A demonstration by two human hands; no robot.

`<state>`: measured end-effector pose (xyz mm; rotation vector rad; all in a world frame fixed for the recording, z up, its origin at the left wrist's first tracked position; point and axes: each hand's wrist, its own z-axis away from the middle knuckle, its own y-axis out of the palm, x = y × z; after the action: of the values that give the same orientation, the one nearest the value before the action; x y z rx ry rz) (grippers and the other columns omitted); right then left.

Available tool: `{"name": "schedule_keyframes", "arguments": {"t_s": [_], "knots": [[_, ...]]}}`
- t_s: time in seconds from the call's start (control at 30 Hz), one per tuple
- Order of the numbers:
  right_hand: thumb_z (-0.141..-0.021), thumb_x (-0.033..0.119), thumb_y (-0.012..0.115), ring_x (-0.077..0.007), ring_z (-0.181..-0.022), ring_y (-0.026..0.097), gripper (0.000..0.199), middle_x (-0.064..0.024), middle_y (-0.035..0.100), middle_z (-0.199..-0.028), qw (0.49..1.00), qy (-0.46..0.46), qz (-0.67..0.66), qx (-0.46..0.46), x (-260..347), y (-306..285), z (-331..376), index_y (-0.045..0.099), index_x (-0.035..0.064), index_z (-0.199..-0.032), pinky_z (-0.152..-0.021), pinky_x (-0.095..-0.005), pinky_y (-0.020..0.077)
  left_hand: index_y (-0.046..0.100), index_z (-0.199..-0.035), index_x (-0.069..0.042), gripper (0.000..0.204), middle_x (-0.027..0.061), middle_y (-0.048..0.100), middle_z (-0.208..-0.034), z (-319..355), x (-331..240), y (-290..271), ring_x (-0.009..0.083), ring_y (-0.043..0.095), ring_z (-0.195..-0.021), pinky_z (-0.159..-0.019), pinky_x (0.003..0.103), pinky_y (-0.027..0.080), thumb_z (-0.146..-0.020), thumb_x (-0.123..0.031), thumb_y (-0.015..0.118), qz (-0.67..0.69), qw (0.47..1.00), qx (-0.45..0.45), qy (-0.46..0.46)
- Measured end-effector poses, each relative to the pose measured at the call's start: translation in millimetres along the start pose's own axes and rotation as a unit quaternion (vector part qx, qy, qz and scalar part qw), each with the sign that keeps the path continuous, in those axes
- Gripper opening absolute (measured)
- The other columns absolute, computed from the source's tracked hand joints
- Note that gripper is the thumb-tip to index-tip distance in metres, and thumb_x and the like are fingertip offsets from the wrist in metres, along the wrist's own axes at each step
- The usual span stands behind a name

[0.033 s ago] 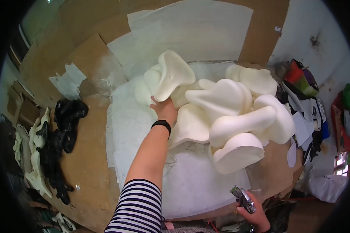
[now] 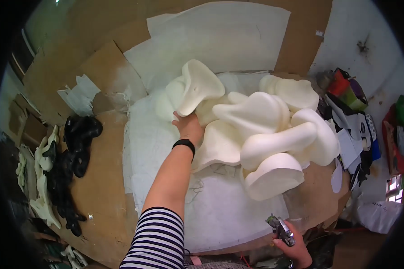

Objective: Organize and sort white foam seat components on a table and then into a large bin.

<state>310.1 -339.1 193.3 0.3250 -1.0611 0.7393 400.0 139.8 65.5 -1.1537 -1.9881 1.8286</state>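
Observation:
My left hand reaches to the lower tip of a curved white foam piece, its fingers closed about that edge and partly hidden by it. This piece leans on another rounded white foam piece at the left of the pile. Just right of my left wrist lies a broad foam piece with a wavy edge. At the lower right, my right hand is wrapped round a metal spray gun, held apart from the foam. Whether a finger is on its trigger cannot be made out.
Several more white foam pieces are heaped on white sheeting over cardboard. Glossy black shapes and pale pieces lie along the left edge. Cardboard backs the table. Bags and packets crowd the right side.

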Motion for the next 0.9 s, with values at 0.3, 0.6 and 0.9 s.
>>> {"name": "schedule_keyframes", "arguments": {"t_s": [0.3,0.6,0.9], "knots": [[-0.078,0.014,0.074,-0.0125,-0.082,0.060,0.061,-0.0076,0.062,-0.092,0.992,-0.103,0.037,0.064,-12.2,-37.7,3.2,0.045,0.0008,-0.130,-0.075,-0.0285,0.0509,0.063,-0.106,0.000,0.051,0.0175,0.053,-0.123,95.3,38.1,-119.2,0.0265,0.060,-0.096,-0.082,0.037,0.050,-0.069,-0.031,0.078,0.218,0.970,0.066,-0.087],[-0.079,0.015,0.074,-0.0117,-0.085,0.061,0.060,-0.0053,0.062,-0.094,0.966,-0.176,0.076,0.174,8.8,-43.0,-2.2,0.047,0.0015,-0.130,-0.077,-0.0287,0.0510,0.050,-0.128,-0.006,0.044,0.0116,0.057,-0.122,351.0,28.6,-127.9,0.0264,0.059,-0.100,-0.083,0.039,0.049,-0.091,-0.028,0.054,0.821,0.419,0.115,-0.371],[-0.079,0.010,0.073,-0.0115,-0.086,0.061,0.058,-0.0050,0.062,-0.095,0.949,-0.168,0.106,0.243,15.5,-20.6,4.0,0.047,0.0028,-0.130,-0.078,-0.0283,0.0506,0.056,-0.107,-0.004,0.029,0.0116,0.056,-0.117,403.6,113.5,-94.1,0.0404,0.059,-0.099,-0.084,0.051,0.050,-0.083,-0.020,0.060,0.632,0.527,0.163,-0.545]]}}
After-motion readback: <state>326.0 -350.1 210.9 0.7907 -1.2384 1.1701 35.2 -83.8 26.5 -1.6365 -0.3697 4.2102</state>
